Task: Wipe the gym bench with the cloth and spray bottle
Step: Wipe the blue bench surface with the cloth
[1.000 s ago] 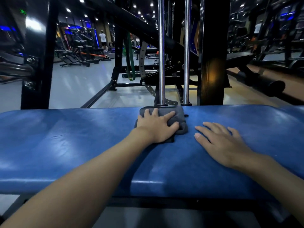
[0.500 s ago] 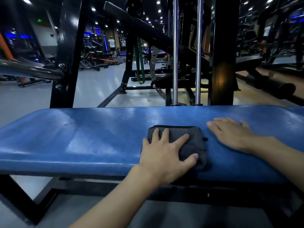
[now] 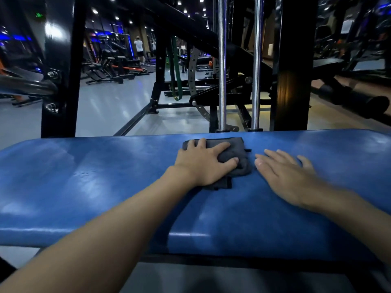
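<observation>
two hands lie on the blue padded counter [image 3: 84, 187]: left hand [image 3: 203, 163], fingers spread flat, presses the folded dark grey cloth [image 3: 234, 144] near the far edge, hiding its middle; right hand [image 3: 285, 176] rests flat just beside.

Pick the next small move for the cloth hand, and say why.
Probably draw the left hand and cloth back toward the near edge. The cloth sits at the far edge of the bench, so no stroke is left forward, while bare padding lies nearer the person. The right hand lies flat beside it, bracing.

Chrome rods [image 3: 222, 70], green band [image 3: 174, 70]
</observation>
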A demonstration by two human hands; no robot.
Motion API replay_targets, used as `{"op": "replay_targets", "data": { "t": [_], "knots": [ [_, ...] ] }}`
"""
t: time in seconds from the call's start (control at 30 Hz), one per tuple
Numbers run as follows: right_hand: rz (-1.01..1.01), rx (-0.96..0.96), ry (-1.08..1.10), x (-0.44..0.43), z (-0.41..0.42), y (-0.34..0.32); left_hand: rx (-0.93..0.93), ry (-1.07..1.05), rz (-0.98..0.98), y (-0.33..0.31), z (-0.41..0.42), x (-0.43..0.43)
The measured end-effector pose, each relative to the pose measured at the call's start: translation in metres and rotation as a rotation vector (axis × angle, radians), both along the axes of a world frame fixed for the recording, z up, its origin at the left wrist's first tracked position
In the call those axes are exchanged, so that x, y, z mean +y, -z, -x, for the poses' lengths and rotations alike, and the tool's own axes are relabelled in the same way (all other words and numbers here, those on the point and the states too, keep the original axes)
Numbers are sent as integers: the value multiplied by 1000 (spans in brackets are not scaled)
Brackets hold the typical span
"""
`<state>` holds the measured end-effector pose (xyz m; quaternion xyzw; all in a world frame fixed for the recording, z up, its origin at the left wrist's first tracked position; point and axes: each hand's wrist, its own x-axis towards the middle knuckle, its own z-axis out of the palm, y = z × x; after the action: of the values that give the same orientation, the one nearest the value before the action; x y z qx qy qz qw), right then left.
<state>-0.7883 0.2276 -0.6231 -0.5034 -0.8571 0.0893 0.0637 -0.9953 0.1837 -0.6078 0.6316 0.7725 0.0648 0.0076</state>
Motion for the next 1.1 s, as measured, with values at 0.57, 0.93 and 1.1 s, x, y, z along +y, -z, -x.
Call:
{"op": "replay_targets", "data": {
  "t": [0.57,0.93,1.1],
  "knots": [
    [-15,34,41,1,1,1,4,22,14,1,18,52],
    [-30,49,19,-4,-3,-1,38,52,5,0,-22,-89],
    [-12,-69,10,-4,3,-13,47,45,52,-7,-28,-110]
  ]
}}
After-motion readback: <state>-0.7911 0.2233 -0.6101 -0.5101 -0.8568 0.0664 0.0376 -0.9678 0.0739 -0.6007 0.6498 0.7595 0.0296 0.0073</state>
